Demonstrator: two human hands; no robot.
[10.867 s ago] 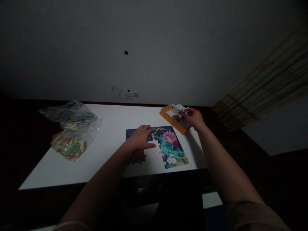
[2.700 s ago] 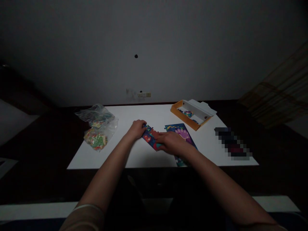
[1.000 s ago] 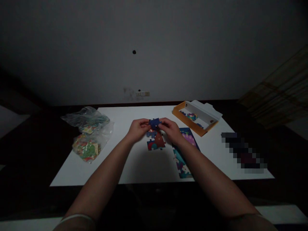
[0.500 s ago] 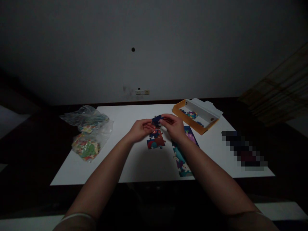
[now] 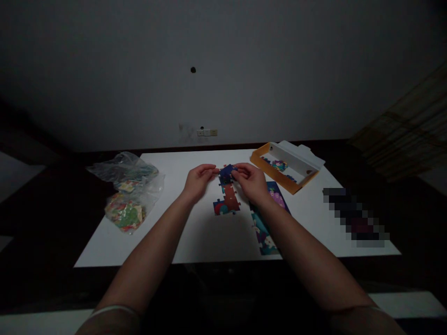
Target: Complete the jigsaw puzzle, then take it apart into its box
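Observation:
A dark blue puzzle piece [image 5: 228,170] is tilted above the far end of a joined puzzle strip. My right hand [image 5: 252,183] pinches its right side between thumb and fingers. At its left edge are the drawn-together fingertips of my left hand [image 5: 199,182], which appear to grip it too; the exact contact is too dark to make out. Beneath lie joined puzzle pieces [image 5: 230,197], reddish brown with a red and teal piece at the near left. Partly under my right forearm rests an assembled puzzle panel [image 5: 265,234] in teal, purple and dark blue.
An open orange box [image 5: 275,174] with loose puzzle pieces [image 5: 279,165] stands at the back right of the white table [image 5: 195,237]. Clear plastic bags [image 5: 127,211] of colourful pieces lie on the left. A blurred-out dark object [image 5: 354,216] is at the right.
My left hand has drawn slightly left and up from the strip, uncovering its left side. The red and blue piece by its fingers is out of sight. The dark blue piece has turned slightly.

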